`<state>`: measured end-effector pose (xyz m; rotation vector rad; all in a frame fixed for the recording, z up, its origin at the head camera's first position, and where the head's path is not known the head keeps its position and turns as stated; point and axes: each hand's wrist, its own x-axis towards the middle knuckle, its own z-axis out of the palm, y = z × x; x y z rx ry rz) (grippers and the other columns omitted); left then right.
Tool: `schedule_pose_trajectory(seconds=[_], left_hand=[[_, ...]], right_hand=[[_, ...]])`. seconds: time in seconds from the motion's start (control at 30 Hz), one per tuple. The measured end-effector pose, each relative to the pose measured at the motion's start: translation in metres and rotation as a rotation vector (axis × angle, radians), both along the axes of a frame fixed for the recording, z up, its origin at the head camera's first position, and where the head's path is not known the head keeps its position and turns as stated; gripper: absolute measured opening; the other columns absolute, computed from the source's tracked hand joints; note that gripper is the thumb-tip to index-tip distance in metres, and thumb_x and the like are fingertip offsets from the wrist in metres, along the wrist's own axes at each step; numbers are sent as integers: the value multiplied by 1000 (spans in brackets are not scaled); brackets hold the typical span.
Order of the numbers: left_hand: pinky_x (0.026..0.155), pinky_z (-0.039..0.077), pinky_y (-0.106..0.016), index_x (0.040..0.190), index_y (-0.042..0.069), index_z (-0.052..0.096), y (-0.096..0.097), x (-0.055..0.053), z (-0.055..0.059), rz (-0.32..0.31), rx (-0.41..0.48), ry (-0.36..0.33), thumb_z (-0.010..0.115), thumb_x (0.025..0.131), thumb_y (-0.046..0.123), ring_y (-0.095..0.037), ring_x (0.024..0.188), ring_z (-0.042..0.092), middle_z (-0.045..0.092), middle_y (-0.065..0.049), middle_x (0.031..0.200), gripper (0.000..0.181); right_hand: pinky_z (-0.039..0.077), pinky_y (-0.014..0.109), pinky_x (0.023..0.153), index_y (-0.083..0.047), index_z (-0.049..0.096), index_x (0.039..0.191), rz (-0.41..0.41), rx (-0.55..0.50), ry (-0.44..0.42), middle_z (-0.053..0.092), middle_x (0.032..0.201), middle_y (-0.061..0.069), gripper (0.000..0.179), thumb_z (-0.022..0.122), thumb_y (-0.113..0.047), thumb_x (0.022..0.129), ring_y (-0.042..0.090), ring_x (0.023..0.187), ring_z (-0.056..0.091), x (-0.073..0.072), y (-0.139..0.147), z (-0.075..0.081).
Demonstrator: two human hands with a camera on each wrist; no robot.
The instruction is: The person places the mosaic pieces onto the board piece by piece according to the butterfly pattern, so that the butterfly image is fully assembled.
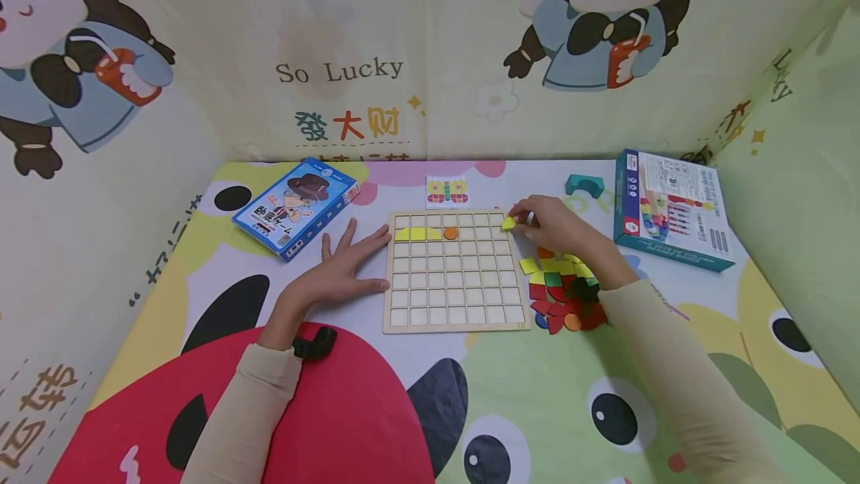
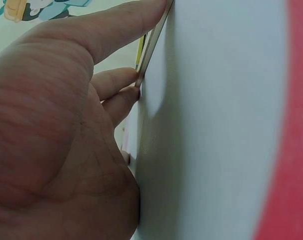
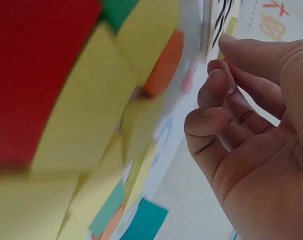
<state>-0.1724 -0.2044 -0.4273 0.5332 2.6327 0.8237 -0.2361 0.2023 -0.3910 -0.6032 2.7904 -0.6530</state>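
Note:
A wooden grid board [image 1: 457, 297] lies on the patterned tablecloth. Near its top left are yellow pieces [image 1: 418, 234] in a row, followed by an orange round piece [image 1: 451, 233]. My left hand [image 1: 339, 271] rests beside the board with fingers spread, the thumb and fingertips against its left edge; the left wrist view shows the thumb [image 2: 126, 25] at that edge. At the board's upper right corner my right hand [image 1: 554, 226] pinches a small yellow tile [image 1: 508, 223] between thumb and fingertips. In the right wrist view the fingers partly cover this tile [image 3: 231, 31].
A heap of red, yellow, green and orange pieces [image 1: 556, 293] lies right of the board, under the right forearm. A pattern card [image 1: 446, 191] sits behind the board. A blue box [image 1: 298, 208] is at left, a teal box [image 1: 675, 211] and a teal arch block [image 1: 584, 185] at right.

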Motion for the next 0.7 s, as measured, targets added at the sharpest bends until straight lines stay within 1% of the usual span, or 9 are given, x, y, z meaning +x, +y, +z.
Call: schedule_pose_trajectory(seconds=[0.17, 0.37, 0.57, 0.7], left_hand=[[120, -23, -79, 169, 29, 28, 0, 0, 0, -7, -5, 0, 76, 92, 48, -43, 166, -18, 18, -1, 181, 93], [121, -23, -78, 169, 31, 28, 0, 0, 1, -5, -3, -3, 76, 92, 48, -41, 166, -19, 17, 1, 181, 93], [119, -24, -79, 169, 30, 29, 0, 1, -1, -2, 7, -1, 77, 92, 48, -42, 166, -19, 18, 0, 180, 93], [120, -24, -78, 169, 30, 29, 0, 1, -1, 3, 3, 3, 77, 92, 47, -42, 166, -19, 18, 0, 180, 93]], right_hand=[[58, 37, 87, -1, 70, 131, 17, -14, -15, 71, 112, 15, 32, 72, -12, 101, 27, 98, 62, 2, -16, 0], [56, 35, 85, -2, 71, 129, 56, -28, -17, 70, 110, 14, 30, 72, -13, 101, 26, 94, 61, 3, -36, -4], [57, 36, 86, -3, 71, 129, 82, -35, -17, 70, 111, 13, 31, 72, -14, 101, 26, 96, 61, 6, -48, -4], [56, 35, 85, -3, 72, 128, 107, -32, -6, 69, 108, 12, 30, 74, -16, 100, 25, 94, 60, 5, -54, -5]])
